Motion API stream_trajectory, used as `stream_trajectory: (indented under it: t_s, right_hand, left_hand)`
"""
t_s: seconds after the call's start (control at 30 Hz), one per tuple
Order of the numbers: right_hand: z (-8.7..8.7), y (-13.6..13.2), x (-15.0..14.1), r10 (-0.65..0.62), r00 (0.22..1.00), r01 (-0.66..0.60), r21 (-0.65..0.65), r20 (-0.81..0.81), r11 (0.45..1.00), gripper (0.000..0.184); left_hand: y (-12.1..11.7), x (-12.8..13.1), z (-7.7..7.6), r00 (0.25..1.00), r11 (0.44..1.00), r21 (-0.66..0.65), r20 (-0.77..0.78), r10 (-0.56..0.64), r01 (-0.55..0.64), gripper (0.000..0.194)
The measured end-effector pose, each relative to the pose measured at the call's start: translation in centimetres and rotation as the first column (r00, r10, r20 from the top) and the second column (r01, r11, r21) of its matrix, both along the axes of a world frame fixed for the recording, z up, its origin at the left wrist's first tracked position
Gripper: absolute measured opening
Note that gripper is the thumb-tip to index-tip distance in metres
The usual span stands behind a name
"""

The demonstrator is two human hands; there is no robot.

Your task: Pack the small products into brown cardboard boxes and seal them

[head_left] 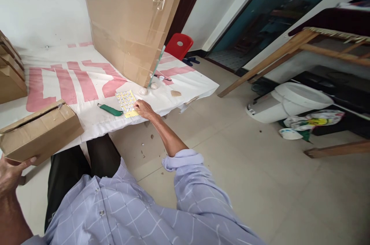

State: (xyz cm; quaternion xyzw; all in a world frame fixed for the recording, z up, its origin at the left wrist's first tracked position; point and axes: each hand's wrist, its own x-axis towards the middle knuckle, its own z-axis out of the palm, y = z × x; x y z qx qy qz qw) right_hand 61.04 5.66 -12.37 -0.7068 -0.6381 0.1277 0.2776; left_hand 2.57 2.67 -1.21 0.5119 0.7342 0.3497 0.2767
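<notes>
My left hand [14,173] grips the near lower corner of a closed brown cardboard box [43,133], thumb along its side and the other fingers largely out of sight. The box lies tilted at the table's front edge, with a dark slit along its top. Over the right edge of a yellow sheet with rows of small white pieces [126,103], my right hand [144,109] has its fingers drawn together in a pinch. Whatever is between those fingertips is too small to make out. A green utility knife [110,109] lies just left of the sheet.
A large cardboard panel [130,33] stands upright on the white-and-red covered table [95,121]. Beyond the sheet lie two pale round lumps [143,91] and a brown scrap [175,93]. More boxes [11,79] stand left; a red chair [179,44] is behind, a white bucket [300,96] right.
</notes>
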Motion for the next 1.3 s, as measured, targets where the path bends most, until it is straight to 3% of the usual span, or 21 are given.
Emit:
stream_trajectory:
  t_s: [0.27,0.77,1.17,1.3]
  right_hand:
    - [-0.5,0.0,0.1,-0.011,1.000,0.011,0.032,-0.003,0.999,0.014]
    - [-0.8,-0.3,-0.3,-0.030,0.999,0.031,0.069,-0.025,0.997,0.011]
    - [-0.6,-0.7,-0.7,-0.026,0.998,0.031,0.085,-0.055,0.996,0.014]
    - [-0.7,-0.7,-0.6,-0.042,0.996,0.048,0.078,-0.079,0.996,0.022]
  left_hand:
    - [0.8,-1.0,-1.1,0.997,0.999,-0.004,0.059,-0.042,0.042,0.086]
    - [0.2,-0.9,-1.0,0.999,0.999,-0.004,-0.005,-0.048,0.048,0.082]
    - [-0.2,1.1,1.1,0.998,1.000,0.017,0.057,-0.022,0.021,0.078]
    - [-0.1,0.9,0.8,0.999,0.999,0.027,0.049,-0.019,0.018,0.076]
